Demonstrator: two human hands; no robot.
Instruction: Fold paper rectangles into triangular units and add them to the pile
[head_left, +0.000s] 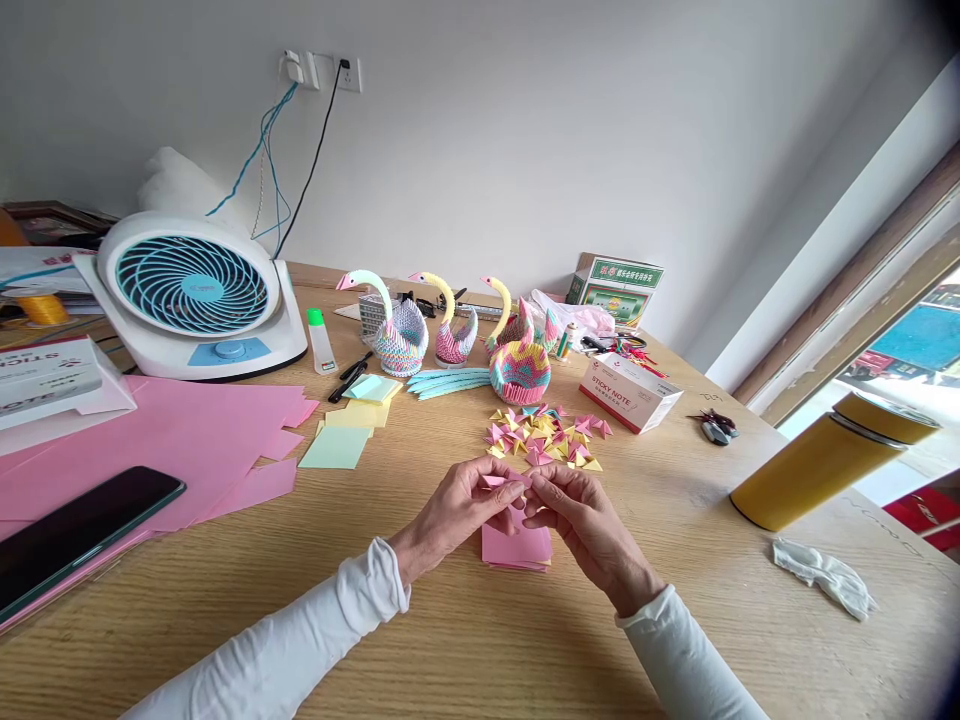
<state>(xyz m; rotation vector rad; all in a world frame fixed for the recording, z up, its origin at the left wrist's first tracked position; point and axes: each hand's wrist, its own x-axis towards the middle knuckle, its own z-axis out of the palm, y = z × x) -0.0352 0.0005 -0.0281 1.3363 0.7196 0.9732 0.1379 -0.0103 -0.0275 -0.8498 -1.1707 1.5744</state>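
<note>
Between my two hands is a small folded piece of pink paper (511, 480). My left hand (466, 502) pinches its left side with thumb and fingers. On the right end, the thumb and fingertips of my right hand (574, 512) close on the same paper. Just below my hands lies a stack of pink square notes (517, 548), partly covered by my fingers. Beyond them spreads a pile of folded paper triangles (544, 435) in pink, yellow and blue. Behind the pile sits a round, multicoloured paper bowl shape (520, 375).
Paper swans (403, 340) stand at the back, near a glue bottle (320, 343) and a fan (196, 295). Pink sheets (225, 430) and a phone (82, 535) lie left. On the right are a sticky note box (628, 392), a yellow flask (825, 465) and a crumpled tissue (821, 575).
</note>
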